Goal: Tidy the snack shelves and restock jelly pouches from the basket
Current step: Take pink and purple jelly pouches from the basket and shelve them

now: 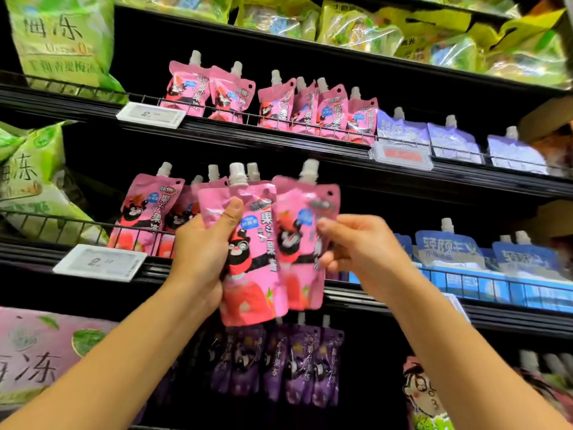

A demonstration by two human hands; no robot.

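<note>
Far left: big green bags (59,41) on the upper shelf, more below, a price tag (99,262) on the rail of the middle shelf (46,252). Just right of the tag, a short row of pink pouches (145,212) stands behind the wire rail, spouts up.

Left hand (201,252): raised in front of that row, clenched around a small stack of pink jelly pouches (251,252), thumb across the front face, fingers hidden behind. At least two pouches in the stack, possibly a third at the back; count unclear.

Right hand (356,246): pinching the right edge of the outermost pouch (304,243), which sits slightly apart from the stack and reads blurred. Fingers curled on it.

Further right: blue pouches (446,243) on the same shelf, pale purple ones (449,141) above, dark purple pouches (297,361) below the hands. Another pink row (279,103) fills the shelf above. Basket not in view.

Step in hand, as I judge it: restocking the pink row on the middle shelf, peeling one pouch off the held stack. The gap between the pink row and the blue pouches looks like the likely slot.

Next move calls for: freeing the single pouch cleanly, carrying it over the wire rail, setting it upright with spout up and front facing out, without knocking the standing row. The soft pouch will want support at its base.
</note>
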